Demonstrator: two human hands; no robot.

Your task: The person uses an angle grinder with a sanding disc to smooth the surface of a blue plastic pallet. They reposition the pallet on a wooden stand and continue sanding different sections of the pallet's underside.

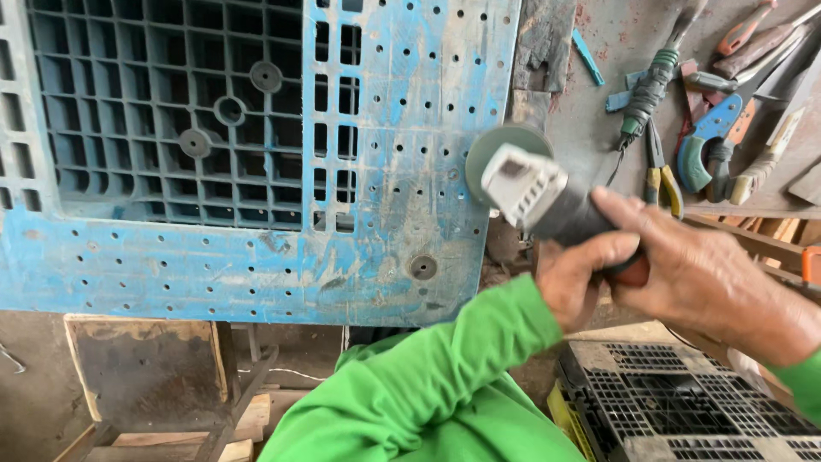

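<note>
A blue plastic pallet [256, 154] fills the upper left. At centre right, the angle grinder [534, 184] (disc beside the pallet's edge) is gripped by both hands: right hand [693, 269] wrapped around, left hand [577, 274] closed beneath.

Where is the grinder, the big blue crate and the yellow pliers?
grinder [534, 192], head view, on its grey head behind the disc.
blue crate [402, 128], head view, on its flat part with holes.
yellow pliers [663, 181], head view, on the handles.
</note>
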